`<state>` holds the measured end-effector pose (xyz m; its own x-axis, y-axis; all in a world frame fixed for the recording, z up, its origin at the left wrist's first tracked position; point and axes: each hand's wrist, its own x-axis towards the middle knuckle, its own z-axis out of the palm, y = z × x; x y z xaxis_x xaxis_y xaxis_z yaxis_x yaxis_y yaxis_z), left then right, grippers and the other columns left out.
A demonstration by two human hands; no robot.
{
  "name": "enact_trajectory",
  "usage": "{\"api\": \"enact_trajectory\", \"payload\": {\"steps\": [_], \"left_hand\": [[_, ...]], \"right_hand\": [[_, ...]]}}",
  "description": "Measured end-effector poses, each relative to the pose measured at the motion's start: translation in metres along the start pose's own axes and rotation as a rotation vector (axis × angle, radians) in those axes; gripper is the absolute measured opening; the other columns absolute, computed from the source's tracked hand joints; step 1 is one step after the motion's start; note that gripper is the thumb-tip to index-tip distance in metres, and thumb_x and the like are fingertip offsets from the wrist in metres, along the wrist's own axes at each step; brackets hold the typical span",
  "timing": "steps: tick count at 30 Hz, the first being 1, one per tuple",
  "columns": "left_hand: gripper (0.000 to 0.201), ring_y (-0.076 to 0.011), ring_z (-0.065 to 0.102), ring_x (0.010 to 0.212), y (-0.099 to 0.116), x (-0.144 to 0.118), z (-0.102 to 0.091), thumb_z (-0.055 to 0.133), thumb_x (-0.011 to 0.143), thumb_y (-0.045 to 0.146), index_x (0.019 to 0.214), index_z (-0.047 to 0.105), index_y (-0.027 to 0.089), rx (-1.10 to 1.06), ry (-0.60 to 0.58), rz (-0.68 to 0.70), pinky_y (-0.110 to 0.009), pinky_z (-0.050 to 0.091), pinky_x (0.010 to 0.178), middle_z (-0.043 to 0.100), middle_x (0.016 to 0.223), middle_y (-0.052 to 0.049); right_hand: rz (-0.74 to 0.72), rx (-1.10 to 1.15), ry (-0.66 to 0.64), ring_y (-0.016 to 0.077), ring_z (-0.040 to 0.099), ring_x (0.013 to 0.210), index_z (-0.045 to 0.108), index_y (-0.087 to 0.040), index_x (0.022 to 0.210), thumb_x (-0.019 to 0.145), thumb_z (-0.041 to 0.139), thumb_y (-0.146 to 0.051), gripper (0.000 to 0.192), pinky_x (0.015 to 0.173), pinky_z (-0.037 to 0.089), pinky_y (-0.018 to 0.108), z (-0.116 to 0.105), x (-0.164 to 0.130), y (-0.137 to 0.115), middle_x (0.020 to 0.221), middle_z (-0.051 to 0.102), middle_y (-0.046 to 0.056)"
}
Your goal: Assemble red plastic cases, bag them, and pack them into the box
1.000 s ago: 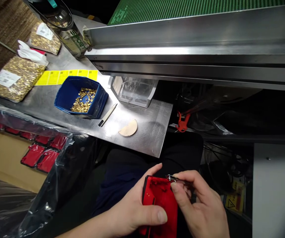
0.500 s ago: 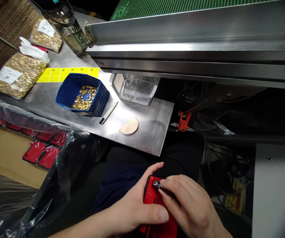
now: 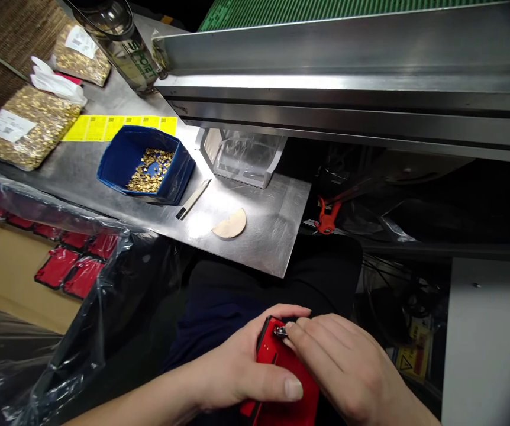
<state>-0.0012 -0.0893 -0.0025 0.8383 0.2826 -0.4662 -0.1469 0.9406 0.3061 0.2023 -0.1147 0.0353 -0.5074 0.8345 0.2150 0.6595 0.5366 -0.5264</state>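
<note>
My left hand [image 3: 246,367] is wrapped round a red plastic part with black edges [image 3: 297,378], low in the view above my lap. Its thumb lies across the red face and its index finger stretches along the far end. My right hand [image 3: 348,361] pinches a small shiny metal tool [image 3: 280,332], whose tip meets the red part near its upper corner. Most of the tool is hidden by my fingers, so its kind cannot be made out. A few tiny gold dots show on the red face just below the tip.
On the metal table [image 3: 273,248] stand a blue bin [image 3: 179,171] of small brass pieces and a clear tray [image 3: 241,160]. A pen-like tool [image 3: 193,200] and a half-round disc [image 3: 229,225] lie nearby. At left, a plastic-lined box [image 3: 10,254] holds several red parts [image 3: 84,277].
My left index finger has come down toward my right hand. My right hand has turned flatter, hiding more of the metal tool. The view has shifted slightly.
</note>
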Motion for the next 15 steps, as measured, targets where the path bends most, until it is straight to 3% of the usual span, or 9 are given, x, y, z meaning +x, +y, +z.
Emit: {"api": "enact_trajectory", "payload": {"steps": [2, 5, 7, 11, 15], "left_hand": [[0.093, -0.0254, 0.064, 0.115, -0.001, 0.0, 0.001, 0.095, 0.069, 0.034, 0.146, 0.044, 0.026, -0.012, -0.008, -0.01, -0.039, 0.046, 0.099, 0.064, 0.132, -0.01], [0.101, -0.0234, 0.067, 0.105, -0.002, 0.001, 0.001, 0.098, 0.064, 0.038, 0.147, 0.041, 0.027, -0.012, 0.005, -0.061, -0.036, 0.048, 0.091, 0.067, 0.129, -0.012], [0.104, -0.0229, 0.069, 0.103, -0.003, 0.001, 0.0, 0.099, 0.062, 0.04, 0.146, 0.039, 0.028, -0.019, 0.027, -0.08, -0.037, 0.05, 0.09, 0.068, 0.13, -0.014], [0.104, -0.0246, 0.07, 0.107, -0.004, -0.001, -0.002, 0.099, 0.062, 0.043, 0.145, 0.039, 0.028, -0.044, 0.024, -0.058, -0.038, 0.051, 0.092, 0.066, 0.134, -0.017], [0.083, -0.0236, 0.071, 0.106, -0.005, -0.003, -0.004, 0.096, 0.067, 0.044, 0.132, 0.049, 0.025, -0.102, 0.014, -0.003, -0.034, 0.053, 0.089, 0.068, 0.131, -0.016]], "right_hand": [[0.131, 0.101, 0.086, 0.0191, 0.074, 0.076, 0.069, -0.018, 0.113, 0.102, 0.054, -0.015, 0.019, 0.069, 0.06, 0.03, 0.001, -0.006, 0.011, 0.089, 0.078, 0.006], [0.588, 0.146, 0.339, 0.0178, 0.073, 0.077, 0.067, -0.024, 0.111, 0.099, 0.066, -0.032, 0.014, 0.068, 0.059, 0.028, 0.017, -0.012, 0.043, 0.091, 0.076, 0.003], [0.815, 0.175, 0.403, 0.0185, 0.072, 0.076, 0.065, -0.022, 0.108, 0.098, 0.065, -0.043, 0.023, 0.067, 0.058, 0.028, 0.037, -0.009, 0.069, 0.091, 0.075, 0.004], [0.834, 0.231, 0.216, 0.0184, 0.072, 0.076, 0.059, -0.02, 0.115, 0.101, 0.058, -0.044, 0.027, 0.069, 0.057, 0.029, 0.087, 0.021, 0.1, 0.093, 0.075, 0.004], [0.763, 0.119, 0.198, 0.0277, 0.064, 0.107, 0.062, -0.022, 0.107, 0.1, 0.061, -0.04, 0.02, 0.097, 0.049, 0.042, 0.128, 0.068, 0.108, 0.108, 0.07, 0.01]]}}
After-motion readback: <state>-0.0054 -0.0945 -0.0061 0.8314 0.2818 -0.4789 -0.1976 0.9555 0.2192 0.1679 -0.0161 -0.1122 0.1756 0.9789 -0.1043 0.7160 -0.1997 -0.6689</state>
